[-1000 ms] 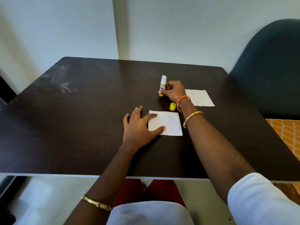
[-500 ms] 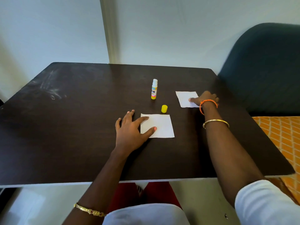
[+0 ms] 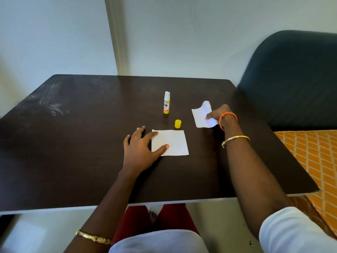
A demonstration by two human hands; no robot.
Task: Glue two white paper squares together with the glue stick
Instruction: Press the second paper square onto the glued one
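One white paper square (image 3: 173,142) lies flat on the dark table (image 3: 73,143), with my left hand (image 3: 140,148) spread flat and its thumb and forefinger pressing the square's left edge. A second white paper square (image 3: 201,114) is farther right, its far corner curled up off the table, pinched in my right hand (image 3: 218,115). The uncapped glue stick (image 3: 166,103) stands upright behind the papers, untouched. Its yellow cap (image 3: 177,123) sits on the table between the stick and the near square.
A dark blue chair (image 3: 291,79) stands just past the table's right edge. An orange patterned cloth (image 3: 313,157) lies lower right. The table's far edge meets a pale wall (image 3: 182,33).
My right hand let go of the glue stick, moved right to the second square, and now lifts it by its near edge. My left hand kept holding the near square.
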